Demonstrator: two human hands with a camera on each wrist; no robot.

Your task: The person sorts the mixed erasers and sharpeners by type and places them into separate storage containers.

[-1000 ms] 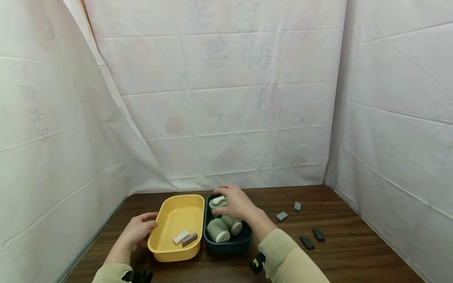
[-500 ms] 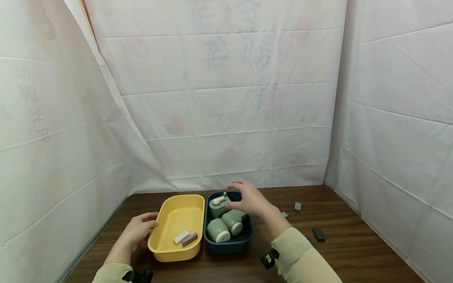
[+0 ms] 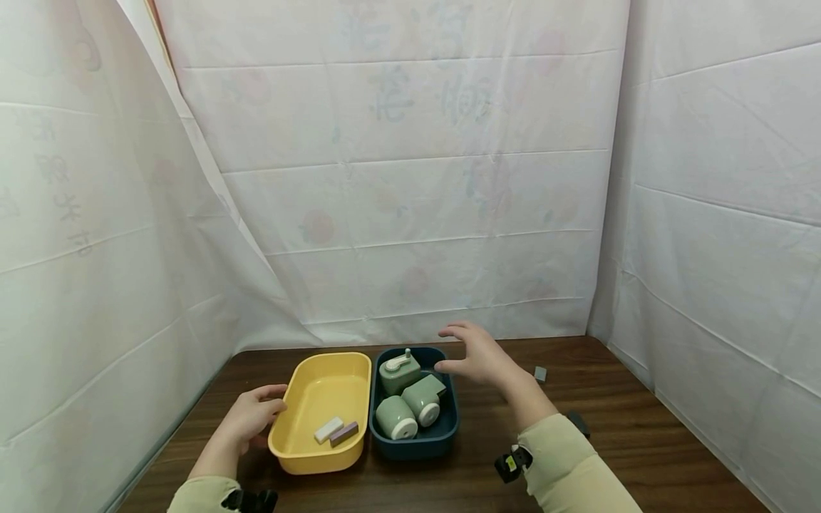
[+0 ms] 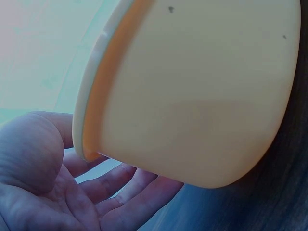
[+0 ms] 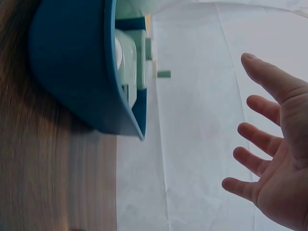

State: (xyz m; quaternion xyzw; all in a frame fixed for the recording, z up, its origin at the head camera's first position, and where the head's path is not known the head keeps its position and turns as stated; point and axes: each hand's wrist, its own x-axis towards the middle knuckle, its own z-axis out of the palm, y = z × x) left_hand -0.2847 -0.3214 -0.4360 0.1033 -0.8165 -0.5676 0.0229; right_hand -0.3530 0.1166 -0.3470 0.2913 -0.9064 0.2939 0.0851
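While white fabric sheets fill the upper part of the frame, a dark brown wooden bench spans the bottom. Left of the lower centre sits a yellow bin, with a dark blue bin just beside it, at the lower centre. At the yellow bin's left side, the left hand holds its edge, the thumb over the rim and the fingers against the outer wall. To the right of the blue bin, the right hand hovers above the bench with its fingers spread apart, holding nothing. Inside the blue bin, a green hand-crank sharpener stands near the back; two green canisters with white round ends lie before it. Smallest are the blocks: a white block and a purple block lie near the yellow bin's front; at lower right are a dark block, partly hidden by the sleeve, and a grey block.
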